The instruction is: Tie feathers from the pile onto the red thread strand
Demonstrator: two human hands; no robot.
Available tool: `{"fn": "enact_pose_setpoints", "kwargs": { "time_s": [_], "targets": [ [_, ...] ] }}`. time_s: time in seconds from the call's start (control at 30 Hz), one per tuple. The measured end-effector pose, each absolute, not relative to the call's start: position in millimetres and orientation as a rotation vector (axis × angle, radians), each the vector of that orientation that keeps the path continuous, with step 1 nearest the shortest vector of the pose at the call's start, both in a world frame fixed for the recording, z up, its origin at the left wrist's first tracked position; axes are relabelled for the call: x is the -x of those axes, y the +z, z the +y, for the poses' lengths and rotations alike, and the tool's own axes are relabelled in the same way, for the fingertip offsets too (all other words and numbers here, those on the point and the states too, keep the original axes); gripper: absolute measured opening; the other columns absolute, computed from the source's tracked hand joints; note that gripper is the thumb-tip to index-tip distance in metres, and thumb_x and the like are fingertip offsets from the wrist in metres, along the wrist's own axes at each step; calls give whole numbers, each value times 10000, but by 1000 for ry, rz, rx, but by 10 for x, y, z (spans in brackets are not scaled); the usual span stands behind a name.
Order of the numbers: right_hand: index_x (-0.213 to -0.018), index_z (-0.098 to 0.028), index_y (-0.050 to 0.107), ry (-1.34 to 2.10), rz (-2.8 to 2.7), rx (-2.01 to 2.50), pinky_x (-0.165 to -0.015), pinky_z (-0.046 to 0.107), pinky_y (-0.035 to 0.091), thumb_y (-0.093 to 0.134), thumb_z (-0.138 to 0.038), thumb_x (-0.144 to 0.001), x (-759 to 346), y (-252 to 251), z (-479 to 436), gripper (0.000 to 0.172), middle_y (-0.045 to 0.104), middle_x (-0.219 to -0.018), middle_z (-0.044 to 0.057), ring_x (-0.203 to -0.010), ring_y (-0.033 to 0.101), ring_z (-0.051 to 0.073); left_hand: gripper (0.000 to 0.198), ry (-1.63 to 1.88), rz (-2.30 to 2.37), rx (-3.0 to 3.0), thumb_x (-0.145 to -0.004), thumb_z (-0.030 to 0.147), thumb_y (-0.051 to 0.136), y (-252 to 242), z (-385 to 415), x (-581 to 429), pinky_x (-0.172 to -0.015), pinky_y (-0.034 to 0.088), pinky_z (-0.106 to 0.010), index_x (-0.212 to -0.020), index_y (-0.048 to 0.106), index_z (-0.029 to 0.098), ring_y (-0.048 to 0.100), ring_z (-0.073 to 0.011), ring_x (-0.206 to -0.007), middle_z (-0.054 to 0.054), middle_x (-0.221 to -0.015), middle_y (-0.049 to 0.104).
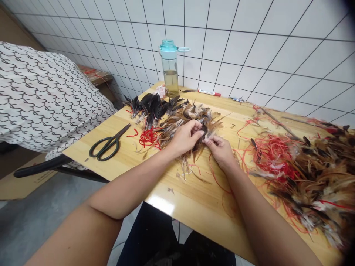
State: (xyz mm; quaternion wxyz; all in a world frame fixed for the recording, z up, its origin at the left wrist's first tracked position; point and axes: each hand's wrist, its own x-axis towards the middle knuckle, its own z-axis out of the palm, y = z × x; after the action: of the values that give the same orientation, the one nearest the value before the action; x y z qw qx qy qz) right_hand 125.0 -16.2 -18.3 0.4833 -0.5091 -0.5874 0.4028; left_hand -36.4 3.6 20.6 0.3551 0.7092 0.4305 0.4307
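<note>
Over a pile of brown feathers (174, 120) in the middle of the table, my two hands meet almost fingertip to fingertip. My left hand (186, 137) is closed, thumb against fingers, on a few dark and brown feathers. Close beside it on the right, my right hand (220, 149) makes a pinch at the feathers' near end; what lies between its fingertips is too small to make out. Red thread (212, 168) trails on the wood below my right hand. Black feathers (152, 107) lie behind and to the left, with a tangle of red thread (148, 137) in front of them.
Black-handled scissors (109, 143) lie on the left of the wooden table (163, 173). A water bottle (170, 70) stands at the tiled wall, near a red-capped marker (209, 92). On the right are a red thread heap (274, 155) and a large feather pile (327, 173). Patterned cloth (50, 99) hangs left.
</note>
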Motion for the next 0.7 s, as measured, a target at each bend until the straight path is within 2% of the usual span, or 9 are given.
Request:
{"fn": "enact_pose_setpoints", "kwargs": {
  "time_s": [0.13,0.27,0.4,0.53,0.6,0.7],
  "targets": [
    [-697,-183,631,998,-1319,1252,-682,287,424,649,-432,-727,-1271,-160,-160,251,625,-681,4,-663,528,141,68,1052,1162,-2090,-819,191,562,306,54,485,-720,445,-235,-874,590,163,575,-112,-746,-7,-819,639],
    [-705,-190,619,972,-1228,1258,-669,283,424,649,-460,-729,-1295,-165,-145,272,622,-686,5,-664,521,142,89,602,1290,-2480,-807,219,590,416,30,620,-645,376,-254,-731,610,179,541,-139,-677,-11,-731,628],
    [-676,-192,590,921,-1256,1296,-646,277,405,636,-453,-745,-1295,-173,-148,274,592,-658,-4,-639,495,135,200,191,1382,-2513,-789,374,636,483,-31,673,-576,320,-254,-688,631,201,528,-145,-586,-17,-659,638],
    [-676,-190,579,896,-1298,1330,-618,272,374,606,-421,-769,-1286,-149,-169,251,560,-641,-11,-614,468,127,286,-78,1414,-2528,-757,481,643,493,-92,609,-548,305,-264,-664,656,211,537,-169,-572,-41,-649,647],
    [-668,-191,574,872,-1314,1343,-595,268,355,605,-414,-769,-1281,-139,-175,247,537,-619,-16,-601,448,126,281,-126,1450,-2541,-753,476,637,474,-111,562,-552,322,-272,-678,669,207,565,-190,-601,-63,-681,664],
    [-642,-196,563,837,-1324,1360,-560,263,329,613,-415,-756,-1272,-141,-170,252,494,-573,-27,-576,411,124,174,-121,1452,-2556,-765,345,594,442,-115,527,-574,355,-278,-705,679,205,595,-200,-640,-78,-729,689]
  ]
}}
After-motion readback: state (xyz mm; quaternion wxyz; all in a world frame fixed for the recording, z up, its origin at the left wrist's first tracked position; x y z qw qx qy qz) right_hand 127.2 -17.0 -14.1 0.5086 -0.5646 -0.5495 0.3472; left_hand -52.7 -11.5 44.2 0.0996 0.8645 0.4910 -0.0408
